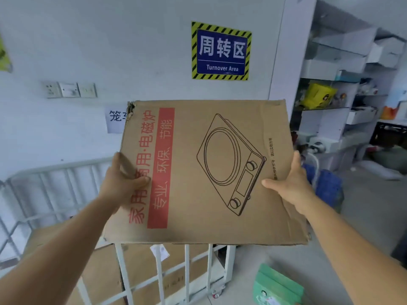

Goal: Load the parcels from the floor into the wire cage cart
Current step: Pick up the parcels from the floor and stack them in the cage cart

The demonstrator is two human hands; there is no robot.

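The white wall (136, 40) was seen filling the background, with a blue "Turnover Area" sign (221, 51) framed in yellow and black stripes fixed to it, high above the box. Low in the view, the white wire cage cart (171, 269) was seen, its bars running under the box's near edge, and brown cartons (103, 267) were already lying inside it. In the middle of everything, a flat cardboard box (204, 172) was held up in the air above the cart's front rail, printed with red characters and a line drawing of an induction cooker. The box was gripped at both side edges: the left hand (123, 179) was clamped on the left edge, thumb laid across the printed face, fingers hidden behind; the right hand (290, 186) was clamped on the right edge, thumb likewise on the face. The box sat squarely between the two hands, tilted slightly toward the camera. Shelving (343, 84) with assorted goods was seen to the right. A green parcel (277, 287) was left on the floor beside the cart's corner, below the right forearm. A row of switches (69, 89) was seen on the wall at the left.
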